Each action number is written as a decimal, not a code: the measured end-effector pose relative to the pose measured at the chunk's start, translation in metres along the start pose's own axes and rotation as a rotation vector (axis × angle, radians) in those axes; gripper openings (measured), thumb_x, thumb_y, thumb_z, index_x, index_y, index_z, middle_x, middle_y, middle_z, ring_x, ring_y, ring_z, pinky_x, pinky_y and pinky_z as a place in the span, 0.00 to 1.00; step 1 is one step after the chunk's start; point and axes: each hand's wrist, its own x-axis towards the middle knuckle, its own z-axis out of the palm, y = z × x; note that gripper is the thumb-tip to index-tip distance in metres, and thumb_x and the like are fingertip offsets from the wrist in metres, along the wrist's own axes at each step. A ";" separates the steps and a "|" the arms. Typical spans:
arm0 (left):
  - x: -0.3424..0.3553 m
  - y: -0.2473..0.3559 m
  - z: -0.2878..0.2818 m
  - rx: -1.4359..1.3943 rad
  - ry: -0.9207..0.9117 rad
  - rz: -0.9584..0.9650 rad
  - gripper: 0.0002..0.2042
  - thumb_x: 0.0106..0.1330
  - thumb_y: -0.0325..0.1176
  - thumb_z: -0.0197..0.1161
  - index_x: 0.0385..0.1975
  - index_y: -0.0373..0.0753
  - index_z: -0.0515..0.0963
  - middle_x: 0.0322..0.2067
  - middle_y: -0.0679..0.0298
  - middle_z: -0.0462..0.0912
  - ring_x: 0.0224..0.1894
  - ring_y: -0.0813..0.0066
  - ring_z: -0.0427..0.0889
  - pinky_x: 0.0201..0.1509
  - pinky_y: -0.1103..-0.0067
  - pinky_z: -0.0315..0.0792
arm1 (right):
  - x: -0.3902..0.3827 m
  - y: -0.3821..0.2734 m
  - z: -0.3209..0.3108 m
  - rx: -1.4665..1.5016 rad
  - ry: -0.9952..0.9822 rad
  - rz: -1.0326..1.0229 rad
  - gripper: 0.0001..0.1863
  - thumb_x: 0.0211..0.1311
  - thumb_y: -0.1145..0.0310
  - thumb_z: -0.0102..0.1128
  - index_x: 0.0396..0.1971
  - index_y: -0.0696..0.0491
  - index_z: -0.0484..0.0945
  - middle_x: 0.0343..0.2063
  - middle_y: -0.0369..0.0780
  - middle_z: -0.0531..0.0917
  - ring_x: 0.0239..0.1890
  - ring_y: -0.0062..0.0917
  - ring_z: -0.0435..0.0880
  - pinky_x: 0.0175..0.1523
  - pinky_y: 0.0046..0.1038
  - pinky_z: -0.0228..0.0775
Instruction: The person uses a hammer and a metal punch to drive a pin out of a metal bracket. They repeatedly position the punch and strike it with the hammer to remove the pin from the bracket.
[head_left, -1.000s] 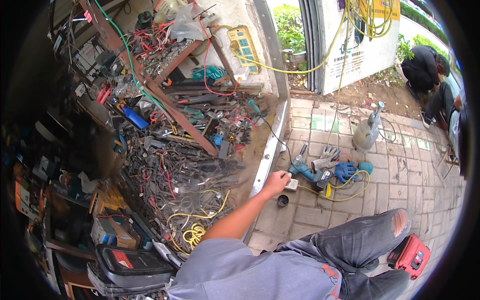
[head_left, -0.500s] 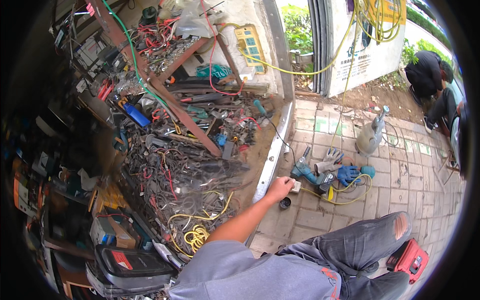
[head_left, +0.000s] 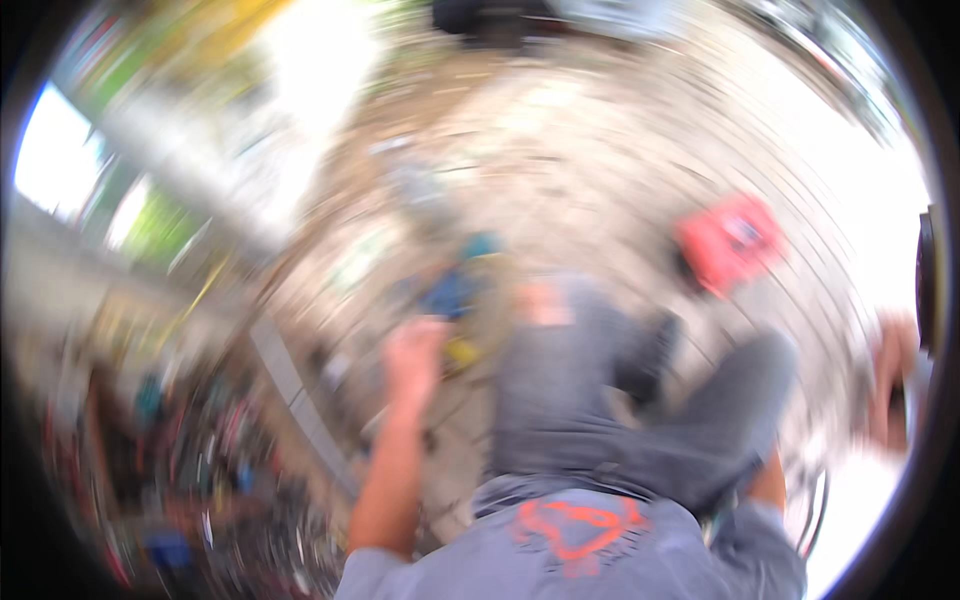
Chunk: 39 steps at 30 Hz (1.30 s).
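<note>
Strong motion blur covers the whole picture. My left hand (head_left: 414, 352) is stretched out over the paving in front of me, left of my bent knee; its fingers are too smeared to read. Closest to it are a blurred blue glove (head_left: 445, 297) and a yellow patch (head_left: 461, 352). A teal round thing (head_left: 482, 245) lies just beyond. Only a bit of my right arm (head_left: 768, 482) shows at the lower right; the hand itself is hidden behind my raised leg.
A red case (head_left: 730, 243) stands on the brick paving at right. Farther ahead is a greyish bottle-shaped thing (head_left: 422, 192). A metal sill strip (head_left: 300, 400) separates the paving from a cluttered heap of tools and cables (head_left: 200, 470) at lower left. Dark shapes blur at the far edge.
The view has swung to the right, so the clutter, sill and gloves have shifted left and the red case has come higher. Part of my right arm has come into view.
</note>
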 end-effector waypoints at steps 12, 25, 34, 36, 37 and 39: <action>-0.086 -0.009 0.462 0.383 -1.504 0.032 0.18 0.69 0.42 0.55 0.44 0.29 0.77 0.37 0.60 0.82 0.38 0.75 0.78 0.45 0.78 0.71 | -0.011 0.075 -0.055 0.304 0.089 0.255 0.19 0.58 0.57 0.58 0.30 0.62 0.81 0.24 0.45 0.83 0.27 0.28 0.83 0.36 0.31 0.73; -0.236 -0.134 0.589 0.184 -1.397 -0.502 0.20 0.73 0.46 0.48 0.34 0.33 0.76 0.27 0.66 0.77 0.29 0.78 0.74 0.34 0.80 0.70 | -0.021 0.080 -0.045 0.346 0.230 0.240 0.17 0.62 0.59 0.55 0.34 0.60 0.80 0.31 0.52 0.82 0.35 0.46 0.82 0.41 0.40 0.72; -0.247 -0.124 0.589 0.470 -1.235 -0.066 0.24 0.73 0.48 0.43 0.30 0.30 0.76 0.26 0.50 0.80 0.32 0.53 0.79 0.39 0.66 0.70 | -0.054 0.209 -0.106 -0.462 0.479 0.505 0.27 0.56 0.59 0.62 0.51 0.60 0.66 0.44 0.52 0.74 0.48 0.45 0.74 0.49 0.41 0.69; -0.245 -0.115 0.591 0.542 -1.212 -0.041 0.26 0.73 0.50 0.42 0.30 0.29 0.76 0.27 0.47 0.80 0.34 0.46 0.78 0.40 0.63 0.70 | -0.056 0.231 -0.097 -0.403 0.322 0.650 0.28 0.57 0.58 0.62 0.50 0.61 0.66 0.44 0.53 0.75 0.47 0.48 0.75 0.49 0.43 0.70; -0.246 -0.113 0.594 0.564 -1.216 -0.016 0.26 0.73 0.50 0.42 0.30 0.29 0.77 0.27 0.46 0.80 0.34 0.45 0.78 0.40 0.63 0.69 | -0.059 0.240 -0.093 -0.373 0.282 0.696 0.28 0.57 0.58 0.62 0.50 0.61 0.66 0.44 0.54 0.75 0.45 0.49 0.76 0.48 0.43 0.70; -0.243 -0.111 0.596 0.614 -1.208 0.040 0.27 0.73 0.50 0.41 0.31 0.29 0.77 0.28 0.45 0.80 0.35 0.43 0.77 0.41 0.61 0.69 | -0.060 0.247 -0.084 -0.313 0.247 0.743 0.26 0.57 0.58 0.61 0.47 0.61 0.67 0.43 0.55 0.75 0.44 0.50 0.77 0.48 0.44 0.70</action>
